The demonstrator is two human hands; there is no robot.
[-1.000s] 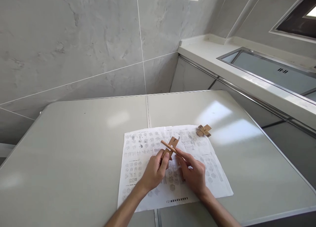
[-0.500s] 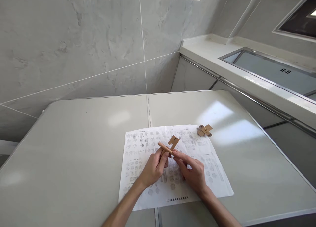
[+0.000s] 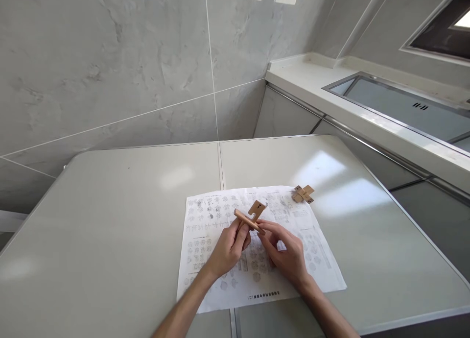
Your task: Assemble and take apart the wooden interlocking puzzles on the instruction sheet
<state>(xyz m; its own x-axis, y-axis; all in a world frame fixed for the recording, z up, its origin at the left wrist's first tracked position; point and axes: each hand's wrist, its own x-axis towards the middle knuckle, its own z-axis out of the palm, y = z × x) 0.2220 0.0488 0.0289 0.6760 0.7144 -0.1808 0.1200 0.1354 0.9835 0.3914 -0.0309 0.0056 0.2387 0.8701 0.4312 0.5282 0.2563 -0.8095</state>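
Wooden bar (image 3: pixel 248 221) now lower across numbered piece (image 3: pixel 258 208)

One head-worn camera looks forward and down, fairly near, over the tabletop (image 3: pixel 121 230), its wide view reaching the marbled tile wall (image 3: pixel 147 54) and white countertop (image 3: pixel 299 76).

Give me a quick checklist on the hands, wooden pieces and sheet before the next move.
1. Left hand holding notched wooden piece: ok.
2. Right hand on wooden bar: ok, fingers at its right end.
3. Wooden bar seated in a notch: cannot tell, the fingers hide the contact.
4. Cross-shaped wooden assembly clear of both hands: ok, at the sheet's far right corner.
5. Printed sheet fully visible: not ok, hands and forearms cover part.
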